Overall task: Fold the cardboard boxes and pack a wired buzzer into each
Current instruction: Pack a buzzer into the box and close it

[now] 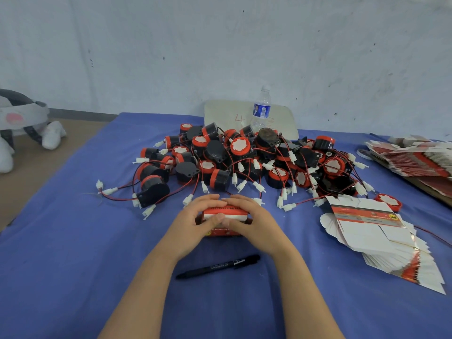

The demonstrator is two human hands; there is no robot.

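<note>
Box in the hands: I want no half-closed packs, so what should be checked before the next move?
1. Left hand and right hand both grip the box: ok.
2. Top flap fully tucked: cannot tell, the hands cover it.
3. Buzzer and wire inside: cannot tell.
4. Pile of buzzers just beyond the box: ok.
5. Flat boxes stacked at the right: ok.
6. Pen apart from the box: ok.

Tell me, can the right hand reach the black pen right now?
Probably yes. The pen lies uncovered, with nothing on it, close to the right hand, which would first have to let go of the box.
</note>
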